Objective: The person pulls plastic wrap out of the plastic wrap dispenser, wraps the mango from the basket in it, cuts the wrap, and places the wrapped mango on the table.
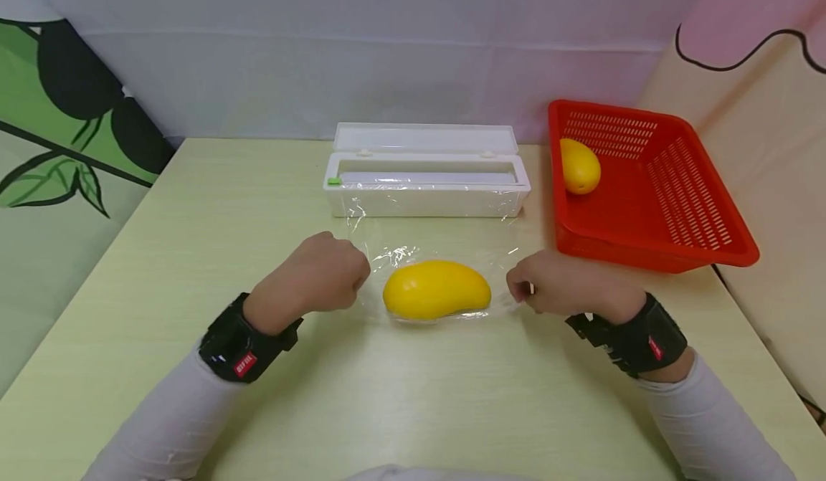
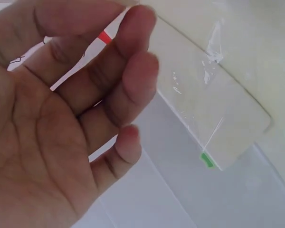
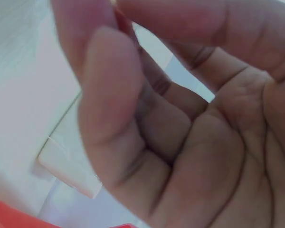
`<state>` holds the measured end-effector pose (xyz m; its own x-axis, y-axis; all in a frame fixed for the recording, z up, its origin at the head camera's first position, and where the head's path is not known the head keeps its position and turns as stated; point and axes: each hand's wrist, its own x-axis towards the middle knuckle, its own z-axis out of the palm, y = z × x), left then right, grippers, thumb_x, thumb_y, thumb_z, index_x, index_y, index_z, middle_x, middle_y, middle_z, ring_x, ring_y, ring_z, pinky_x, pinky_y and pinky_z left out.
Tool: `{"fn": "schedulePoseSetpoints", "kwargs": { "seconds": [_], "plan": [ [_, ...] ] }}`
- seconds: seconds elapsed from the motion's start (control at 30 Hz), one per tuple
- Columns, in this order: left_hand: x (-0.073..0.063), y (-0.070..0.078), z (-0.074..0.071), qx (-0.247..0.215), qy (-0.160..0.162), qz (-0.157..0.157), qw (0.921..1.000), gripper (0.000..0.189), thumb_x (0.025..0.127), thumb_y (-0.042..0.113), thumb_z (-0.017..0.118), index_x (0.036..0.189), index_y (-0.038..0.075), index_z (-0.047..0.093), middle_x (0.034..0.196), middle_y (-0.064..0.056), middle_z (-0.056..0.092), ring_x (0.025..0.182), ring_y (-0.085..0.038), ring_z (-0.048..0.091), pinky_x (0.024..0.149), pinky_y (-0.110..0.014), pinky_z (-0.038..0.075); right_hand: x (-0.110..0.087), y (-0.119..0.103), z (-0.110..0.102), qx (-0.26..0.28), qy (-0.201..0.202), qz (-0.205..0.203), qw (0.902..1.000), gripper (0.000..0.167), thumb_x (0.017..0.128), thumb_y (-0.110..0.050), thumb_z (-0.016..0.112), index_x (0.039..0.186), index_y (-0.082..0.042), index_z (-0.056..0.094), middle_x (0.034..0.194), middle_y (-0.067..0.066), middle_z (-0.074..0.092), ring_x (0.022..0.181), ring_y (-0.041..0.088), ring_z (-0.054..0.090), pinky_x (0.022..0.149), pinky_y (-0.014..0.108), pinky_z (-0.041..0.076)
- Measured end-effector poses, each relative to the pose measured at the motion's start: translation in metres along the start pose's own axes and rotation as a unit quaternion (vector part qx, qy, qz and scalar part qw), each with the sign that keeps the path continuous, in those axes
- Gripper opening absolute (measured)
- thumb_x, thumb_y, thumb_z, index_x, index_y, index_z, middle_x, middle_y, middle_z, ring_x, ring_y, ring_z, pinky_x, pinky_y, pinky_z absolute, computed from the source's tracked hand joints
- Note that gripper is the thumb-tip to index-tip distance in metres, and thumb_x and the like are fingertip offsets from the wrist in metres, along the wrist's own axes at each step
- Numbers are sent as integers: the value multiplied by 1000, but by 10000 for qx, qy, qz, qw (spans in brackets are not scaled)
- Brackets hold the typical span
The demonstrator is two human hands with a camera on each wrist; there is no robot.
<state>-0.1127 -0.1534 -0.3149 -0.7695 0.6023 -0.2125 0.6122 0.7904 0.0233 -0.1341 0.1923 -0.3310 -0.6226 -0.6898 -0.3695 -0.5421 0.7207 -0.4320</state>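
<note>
A yellow mango lies in the middle of a sheet of clear plastic wrap. The sheet runs back to a white wrap dispenser, whose lid stands up at the rear with the roll showing. My left hand pinches the wrap's near left edge between thumb and index finger. At the opposite edge, right of the mango, my right hand pinches the sheet too. Both wrist views show the thumb meeting the index finger, with the other fingers curled; the pinched film itself is mostly hidden there.
A red plastic basket stands at the right, close beyond my right hand, with another yellow mango inside. A small green cutter slider sits at the dispenser's left end. Hanging cloth closes off the table's back.
</note>
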Motion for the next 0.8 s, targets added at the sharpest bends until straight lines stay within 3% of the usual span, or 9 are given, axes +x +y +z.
{"fn": "schedulePoseSetpoints", "kwargs": {
  "seconds": [0.17, 0.33, 0.53, 0.8],
  "plan": [
    [2, -7, 3, -296, 432, 1, 9986, 35, 71, -8, 48, 53, 19, 35, 57, 8, 20, 55, -11, 19, 54, -28, 16, 2, 5, -1, 99, 470, -385, 9981, 18, 83, 6, 64, 80, -11, 61, 71, -7, 51, 67, 12, 47, 61, 26, 45],
    [5, -13, 5, -547, 703, -48, 9960, 33, 76, -5, 53, 54, 19, 48, 55, 9, 33, 53, -10, 31, 50, -26, 21, 6, 8, -2, 194, 778, -396, 9960, 14, 86, 3, 65, 83, -10, 60, 71, -7, 49, 68, 13, 48, 63, 26, 45],
    [13, -18, 8, -703, 1103, -288, 9910, 24, 81, 2, 60, 65, 20, 62, 60, 8, 49, 56, -13, 44, 48, -25, 31, 9, 11, -4, 248, 1263, -360, 9910, 10, 88, -1, 67, 92, -10, 63, 81, -5, 57, 75, 15, 54, 70, 29, 52],
    [22, -17, 16, -1755, 1384, -722, 9720, 10, 84, 11, 64, 79, 16, 71, 65, 7, 56, 60, -14, 50, 53, -28, 38, 19, 19, 1, 501, 1512, -464, 9861, 11, 89, -6, 70, 95, -12, 64, 86, -6, 61, 79, 15, 57, 75, 36, 55]
  ]
}}
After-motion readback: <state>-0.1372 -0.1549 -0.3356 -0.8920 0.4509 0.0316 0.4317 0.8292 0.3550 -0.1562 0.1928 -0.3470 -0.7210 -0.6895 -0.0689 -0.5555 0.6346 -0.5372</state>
